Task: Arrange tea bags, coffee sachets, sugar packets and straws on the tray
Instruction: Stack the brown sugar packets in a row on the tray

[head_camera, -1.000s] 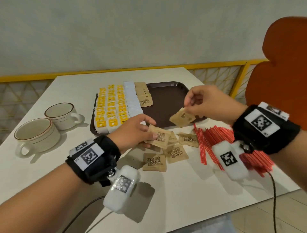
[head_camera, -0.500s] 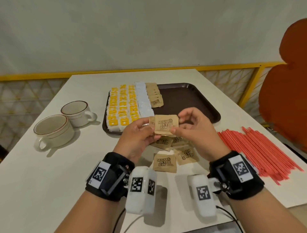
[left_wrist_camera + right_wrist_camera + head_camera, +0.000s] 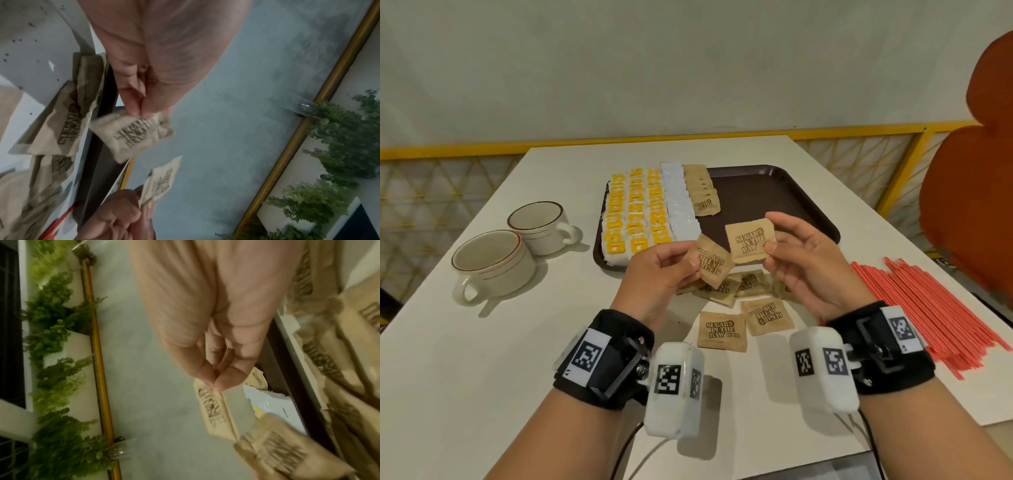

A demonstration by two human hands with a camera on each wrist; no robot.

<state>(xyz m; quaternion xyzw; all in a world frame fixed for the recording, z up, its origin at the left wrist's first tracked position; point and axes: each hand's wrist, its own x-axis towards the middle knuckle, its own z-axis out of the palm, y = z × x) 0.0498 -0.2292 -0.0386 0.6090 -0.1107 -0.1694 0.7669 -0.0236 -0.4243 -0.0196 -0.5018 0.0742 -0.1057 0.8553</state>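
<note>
Both hands hover just in front of the brown tray (image 3: pixel 784 192). My left hand (image 3: pixel 681 263) pinches a tilted brown sugar packet (image 3: pixel 710 265) (image 3: pixel 133 133). A second brown sugar packet (image 3: pixel 750 240) (image 3: pixel 213 408) is pinched upright at its right edge by my right hand (image 3: pixel 774 245). Rows of yellow tea bags (image 3: pixel 635 212), white sachets (image 3: pixel 679 205) and brown sugar packets (image 3: pixel 702 192) fill the tray's left part. Several loose sugar packets (image 3: pixel 722 330) lie on the table below my hands. Red straws (image 3: pixel 928 308) are heaped at the right.
Two cream cups (image 3: pixel 493 263) (image 3: pixel 539 222) stand left of the tray on the white table (image 3: pixel 482 377). An orange chair back (image 3: pixel 972 205) rises at the right, and a yellow railing (image 3: pixel 448 150) runs behind the table.
The two hands held packets together at the centre half a second ago; now they have drawn apart, each holding its own packet. A second ago the right hand was over by the straws.
</note>
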